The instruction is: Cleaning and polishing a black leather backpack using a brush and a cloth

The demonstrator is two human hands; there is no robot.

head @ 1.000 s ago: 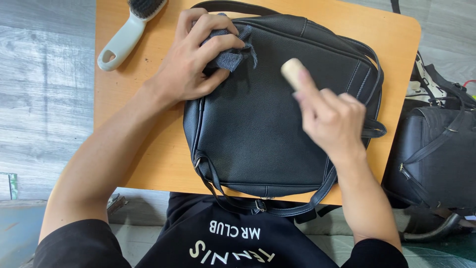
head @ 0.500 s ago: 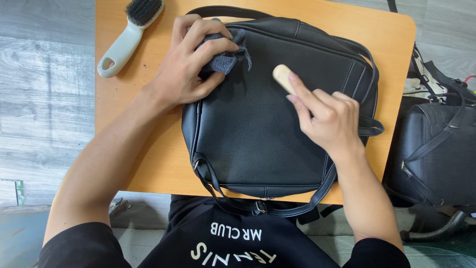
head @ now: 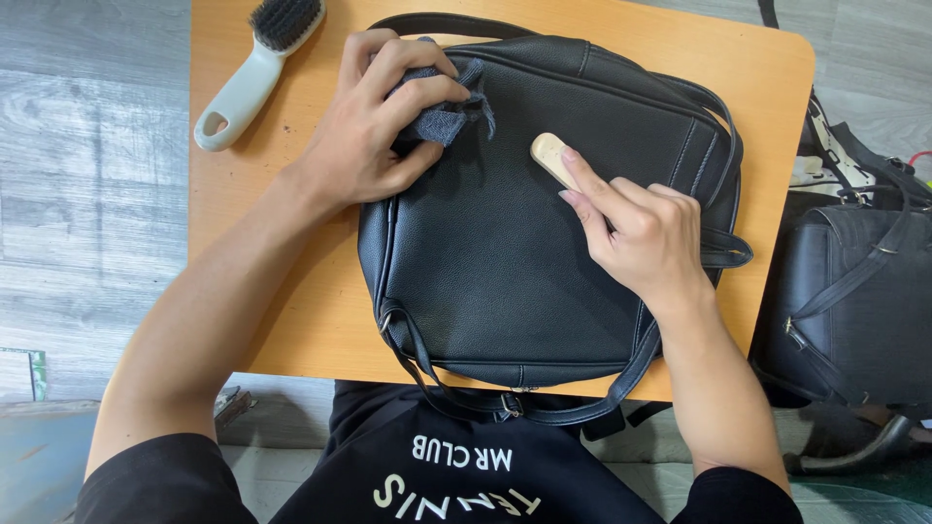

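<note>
Right hand (head: 641, 238) grasping pale wooden stick-shaped tool (head: 551, 155); tip lowered since a second ago, now pressed on black leather bag (head: 505, 262), flat on orange bench (head: 291, 291). Left hand (head: 374, 126) unchanged, clenched on grey cloth (head: 437, 112) at bag's top corner. Rubbing contact apparently resumed.

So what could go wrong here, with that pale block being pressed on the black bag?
The right hand presses a pale block on the black bag; it might scuff or smear. The left hand pins only one corner with a grey cloth, so the bag may slide. Straps overhang the table edge and could snag.
</note>
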